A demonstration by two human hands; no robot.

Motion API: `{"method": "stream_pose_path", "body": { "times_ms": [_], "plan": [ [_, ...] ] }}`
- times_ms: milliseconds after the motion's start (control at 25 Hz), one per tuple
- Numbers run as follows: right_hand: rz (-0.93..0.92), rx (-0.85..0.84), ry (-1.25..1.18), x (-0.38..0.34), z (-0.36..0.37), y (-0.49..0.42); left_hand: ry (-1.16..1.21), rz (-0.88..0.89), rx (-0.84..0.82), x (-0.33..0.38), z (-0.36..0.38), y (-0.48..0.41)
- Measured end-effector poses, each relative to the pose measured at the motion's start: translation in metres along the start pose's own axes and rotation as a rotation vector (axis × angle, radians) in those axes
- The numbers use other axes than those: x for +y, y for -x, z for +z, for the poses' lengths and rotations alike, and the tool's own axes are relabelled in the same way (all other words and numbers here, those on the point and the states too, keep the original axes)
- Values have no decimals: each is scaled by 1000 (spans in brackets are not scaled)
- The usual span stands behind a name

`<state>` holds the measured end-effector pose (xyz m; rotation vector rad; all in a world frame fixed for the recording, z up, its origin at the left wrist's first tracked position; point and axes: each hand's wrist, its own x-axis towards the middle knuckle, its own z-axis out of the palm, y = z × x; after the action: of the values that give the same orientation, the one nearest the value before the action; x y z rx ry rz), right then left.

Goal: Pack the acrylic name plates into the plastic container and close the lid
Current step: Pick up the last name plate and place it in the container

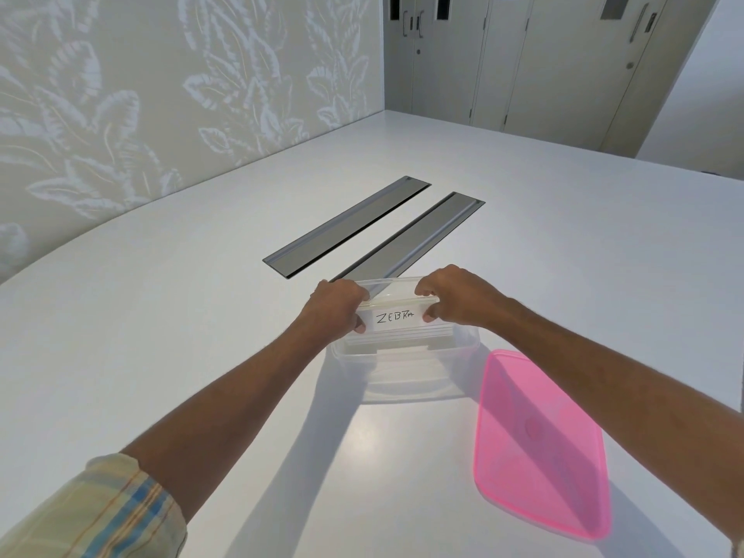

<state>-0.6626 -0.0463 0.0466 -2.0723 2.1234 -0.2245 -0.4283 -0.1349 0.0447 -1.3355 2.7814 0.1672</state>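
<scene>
A clear plastic container (406, 376) stands open on the white table in front of me. Over its far half I hold a clear acrylic name plate (396, 318) with a white card reading "ZEBRA". My left hand (336, 308) grips the plate's left end and my right hand (455, 294) grips its right end. The plate is tilted with its face toward me, its lower edge inside the container. At least one more clear plate seems to lie in the container under it, hard to make out. The translucent pink lid (539, 445) lies flat on the table to the container's right.
Two long grey cable-slot covers (346, 225) (414, 239) are set into the table (201, 316) behind the container. A leaf-patterned wall runs along the left. Cabinet doors stand at the far right.
</scene>
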Motion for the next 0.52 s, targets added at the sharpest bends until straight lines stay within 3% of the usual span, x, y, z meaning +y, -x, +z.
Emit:
{"method": "stream_pose_path", "body": {
  "times_ms": [160, 360, 520],
  "plan": [
    [4, 118, -98, 0, -22, 21, 6, 111, 162, 20, -13, 12],
    [103, 309, -313, 16, -44, 82, 322, 219, 437, 80, -15, 60],
    [294, 399, -464, 33, -37, 145, 557, 359, 342, 147, 14, 109]
  ]
}}
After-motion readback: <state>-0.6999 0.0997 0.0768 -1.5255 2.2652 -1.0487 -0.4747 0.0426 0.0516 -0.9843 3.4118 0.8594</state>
